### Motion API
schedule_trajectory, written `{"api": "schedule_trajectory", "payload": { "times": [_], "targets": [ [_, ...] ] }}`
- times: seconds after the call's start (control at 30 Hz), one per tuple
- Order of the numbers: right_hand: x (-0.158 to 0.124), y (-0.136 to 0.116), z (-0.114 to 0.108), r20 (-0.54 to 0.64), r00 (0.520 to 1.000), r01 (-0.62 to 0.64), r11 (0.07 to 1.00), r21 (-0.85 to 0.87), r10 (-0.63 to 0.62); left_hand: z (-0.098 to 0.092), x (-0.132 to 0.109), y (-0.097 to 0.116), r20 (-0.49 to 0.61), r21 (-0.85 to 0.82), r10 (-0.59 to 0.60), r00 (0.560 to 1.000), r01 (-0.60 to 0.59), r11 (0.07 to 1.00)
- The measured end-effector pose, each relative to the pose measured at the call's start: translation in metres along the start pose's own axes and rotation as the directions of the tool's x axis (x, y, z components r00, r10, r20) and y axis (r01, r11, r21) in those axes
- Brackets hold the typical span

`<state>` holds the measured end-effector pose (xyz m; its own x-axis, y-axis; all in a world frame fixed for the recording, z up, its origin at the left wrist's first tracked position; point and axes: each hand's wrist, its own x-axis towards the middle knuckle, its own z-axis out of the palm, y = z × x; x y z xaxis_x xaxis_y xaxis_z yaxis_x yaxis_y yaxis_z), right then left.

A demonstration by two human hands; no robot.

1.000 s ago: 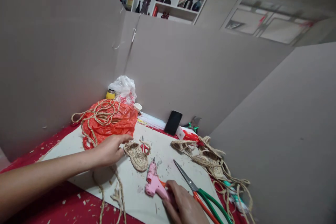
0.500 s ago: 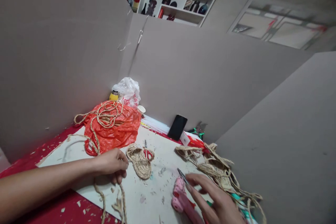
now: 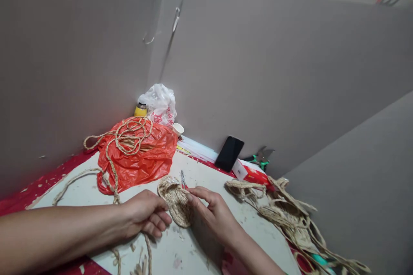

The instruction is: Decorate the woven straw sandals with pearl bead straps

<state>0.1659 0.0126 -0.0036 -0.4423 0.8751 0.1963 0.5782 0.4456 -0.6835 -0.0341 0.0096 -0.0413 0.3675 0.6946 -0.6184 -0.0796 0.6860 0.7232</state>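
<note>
A small woven straw slipper (image 3: 181,207) lies on the pale board between my hands. My right hand (image 3: 213,212) pinches its right edge with thumb and fingertips. Just behind those fingertips, the blades of a pair of scissors (image 3: 183,178) stick out; their red handles are mostly hidden. My left hand (image 3: 146,212) is at the slipper's left side, fingers loosely bent and apart, with nothing visible in them. Braided straw cord (image 3: 112,172) passes behind my left wrist, and cord ends show below it. A pink object (image 3: 230,263) is partly covered by my right forearm.
A red plastic bag (image 3: 151,154) with coiled cord sits at the back left, near a white bag (image 3: 161,103), yellow-labelled jar (image 3: 140,110) and paper cup (image 3: 178,129). A phone (image 3: 229,153) and green-handled pliers (image 3: 261,158) are by the wall. Tangled straw cord (image 3: 290,212) lies right.
My right hand has moved left from the pink object to the slipper's edge, and the pointed metal tool beside it is out of sight. My left hand has shifted right, towards the slipper.
</note>
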Motion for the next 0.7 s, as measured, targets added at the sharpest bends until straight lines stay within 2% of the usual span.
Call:
{"api": "schedule_trajectory", "payload": {
  "times": [0.3,0.47,0.7],
  "targets": [
    [-0.022,0.013,0.001,-0.066,0.995,-0.068,0.998,0.018,0.069,0.017,-0.001,0.008,-0.114,-0.032,0.07,0.991,-0.074,0.997],
    [-0.025,0.017,-0.001,-0.054,0.996,-0.066,0.997,0.029,0.067,0.016,-0.008,0.007,-0.069,0.009,0.091,0.993,-0.091,0.996],
    [-0.022,0.009,0.001,-0.042,0.999,-0.016,1.0,0.013,0.016,0.027,-0.004,0.005,0.005,0.013,0.218,0.976,-0.218,0.976]
  ]
}}
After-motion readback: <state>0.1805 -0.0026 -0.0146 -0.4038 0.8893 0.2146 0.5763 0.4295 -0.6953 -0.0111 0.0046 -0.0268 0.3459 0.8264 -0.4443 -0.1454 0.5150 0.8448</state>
